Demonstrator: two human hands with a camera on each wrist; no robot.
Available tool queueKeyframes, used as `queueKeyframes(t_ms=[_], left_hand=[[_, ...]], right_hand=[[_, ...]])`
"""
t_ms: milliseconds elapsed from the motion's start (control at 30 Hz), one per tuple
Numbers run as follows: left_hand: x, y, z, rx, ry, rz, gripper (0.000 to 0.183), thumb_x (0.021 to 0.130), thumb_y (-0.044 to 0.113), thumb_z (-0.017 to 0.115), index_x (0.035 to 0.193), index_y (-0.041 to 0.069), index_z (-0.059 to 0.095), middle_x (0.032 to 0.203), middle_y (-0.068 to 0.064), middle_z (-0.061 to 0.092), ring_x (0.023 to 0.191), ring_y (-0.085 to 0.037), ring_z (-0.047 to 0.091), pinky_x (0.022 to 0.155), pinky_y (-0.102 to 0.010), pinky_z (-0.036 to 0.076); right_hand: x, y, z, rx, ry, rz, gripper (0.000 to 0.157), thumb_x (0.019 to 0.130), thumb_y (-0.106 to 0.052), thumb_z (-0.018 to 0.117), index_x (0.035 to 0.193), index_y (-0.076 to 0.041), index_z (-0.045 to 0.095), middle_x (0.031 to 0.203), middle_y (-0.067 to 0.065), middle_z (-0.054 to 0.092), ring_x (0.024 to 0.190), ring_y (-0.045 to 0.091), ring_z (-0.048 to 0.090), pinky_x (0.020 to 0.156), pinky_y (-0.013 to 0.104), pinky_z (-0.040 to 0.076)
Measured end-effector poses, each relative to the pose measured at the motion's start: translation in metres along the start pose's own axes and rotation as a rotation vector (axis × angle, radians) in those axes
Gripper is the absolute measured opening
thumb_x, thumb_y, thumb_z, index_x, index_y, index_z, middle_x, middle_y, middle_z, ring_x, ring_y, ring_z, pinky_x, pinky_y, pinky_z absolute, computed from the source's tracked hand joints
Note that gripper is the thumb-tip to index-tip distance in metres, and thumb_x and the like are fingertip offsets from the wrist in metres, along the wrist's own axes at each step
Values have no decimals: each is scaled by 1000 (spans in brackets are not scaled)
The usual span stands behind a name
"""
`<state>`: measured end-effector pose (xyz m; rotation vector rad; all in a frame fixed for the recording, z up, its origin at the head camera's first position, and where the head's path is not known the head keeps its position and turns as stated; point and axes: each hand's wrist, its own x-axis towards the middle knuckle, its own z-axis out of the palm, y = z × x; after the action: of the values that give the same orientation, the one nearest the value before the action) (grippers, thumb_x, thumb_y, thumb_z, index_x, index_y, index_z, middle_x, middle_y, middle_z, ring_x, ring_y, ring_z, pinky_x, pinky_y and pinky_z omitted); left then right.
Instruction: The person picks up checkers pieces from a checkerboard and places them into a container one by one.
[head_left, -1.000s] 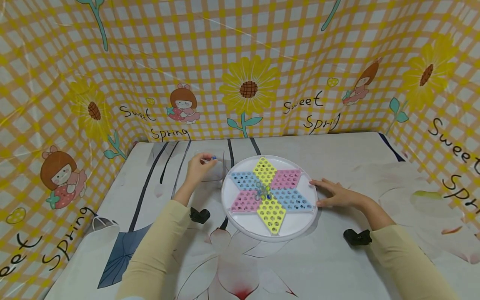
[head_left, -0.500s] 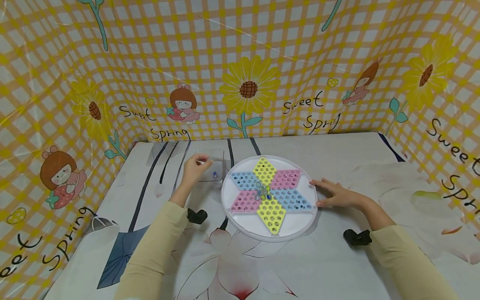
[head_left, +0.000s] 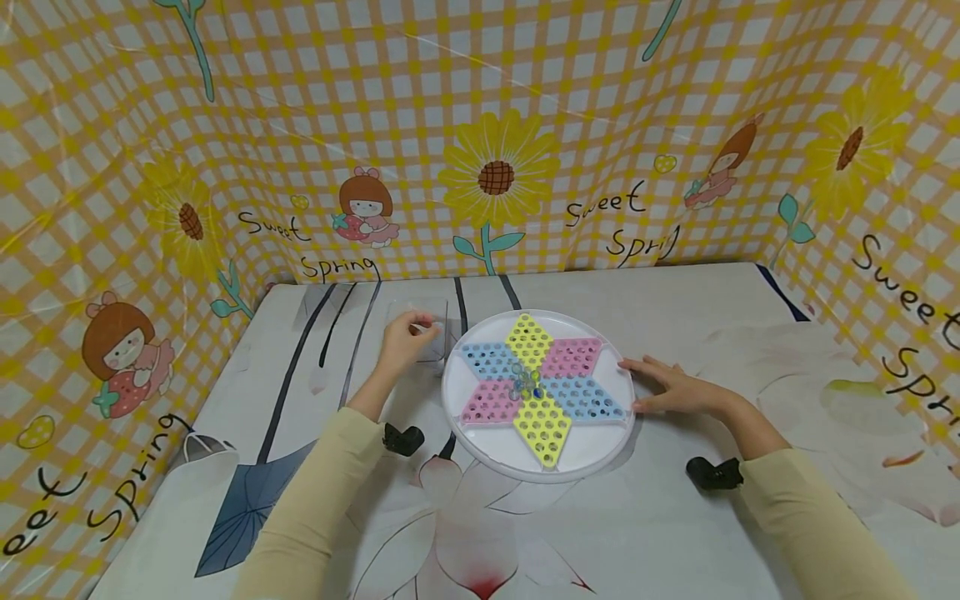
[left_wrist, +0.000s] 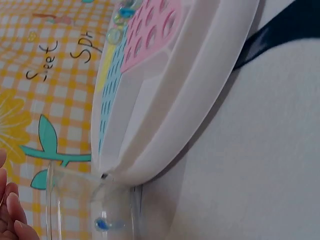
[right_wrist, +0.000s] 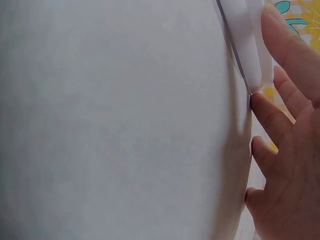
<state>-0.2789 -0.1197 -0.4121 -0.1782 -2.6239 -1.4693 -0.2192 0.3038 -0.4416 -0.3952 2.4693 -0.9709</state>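
Over a clear plastic box [head_left: 439,310] hangs my left hand [head_left: 405,342], its fingers bent loosely, and I see nothing between them. A blue marble [left_wrist: 101,224] shows through the box wall in the left wrist view. To the right of the box lies a round white Chinese checkers board [head_left: 491,454] with pink, blue and yellow points. Several glass marbles [head_left: 537,393] cluster around its centre. My right hand [head_left: 678,390] rests at the board's right rim, thumb and fingertips touching the edge, fingers spread and relaxed.
A table cover [head_left: 615,533] with printed flowers and branches lies under everything. Yellow checked cloth [head_left: 420,108] hangs behind and at the sides. A black wrist mount [head_left: 403,439] sits beneath the left sleeve, another mount [head_left: 712,473] beneath the right.
The blue marble has left my left fingers and dropped into the box. My left hand drew back left, then came right over the box again. The right hand stays put.
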Motion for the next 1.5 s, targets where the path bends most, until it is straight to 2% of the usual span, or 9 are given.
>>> queueKeyframes(t_ms=[267,500,800,1033,1233,1500], left_hand=[[-18,9,22,18,-128,34,22,82,18,67,98,3,65,95,-9,62,73,-13,49,58,-20,39],[-32,20,36,82,-158,166,22,81,19,69,95,2,67,93,-10,62,68,-13,48,58,-21,38],[-45,24,58,70,-307,138,24,82,22,67,97,4,66,92,-6,64,67,-8,49,56,-20,41],[-55,27,68,54,-345,181,18,82,16,66,94,4,66,87,-5,62,69,-9,49,59,-19,41],[-56,26,76,46,-381,154,16,80,13,67,93,4,66,82,-3,61,71,-8,49,63,-18,42],[-53,24,81,130,-419,119,16,81,15,69,93,5,67,80,0,60,71,-8,51,64,-18,43]], right_hand=[[1,1,0,-2,-12,23,80,79,-32,68,143,-7,27,145,35,-2,130,54,-12,93,69,-13],[1,1,0,-2,-8,14,81,79,-31,69,143,-7,26,145,35,-1,130,53,-11,94,69,-14],[1,3,-1,-1,-3,14,80,79,-31,69,143,-8,27,145,35,-2,129,54,-12,93,70,-13],[1,5,-1,-6,-3,9,81,79,-33,69,143,-7,26,145,35,-2,130,53,-12,94,68,-15],[1,5,-1,-10,-5,12,80,80,-34,68,142,-6,26,145,35,-2,130,52,-12,94,68,-15],[0,1,-1,-3,-10,0,80,80,-32,69,142,-5,27,145,34,1,132,51,-10,96,66,-15]])
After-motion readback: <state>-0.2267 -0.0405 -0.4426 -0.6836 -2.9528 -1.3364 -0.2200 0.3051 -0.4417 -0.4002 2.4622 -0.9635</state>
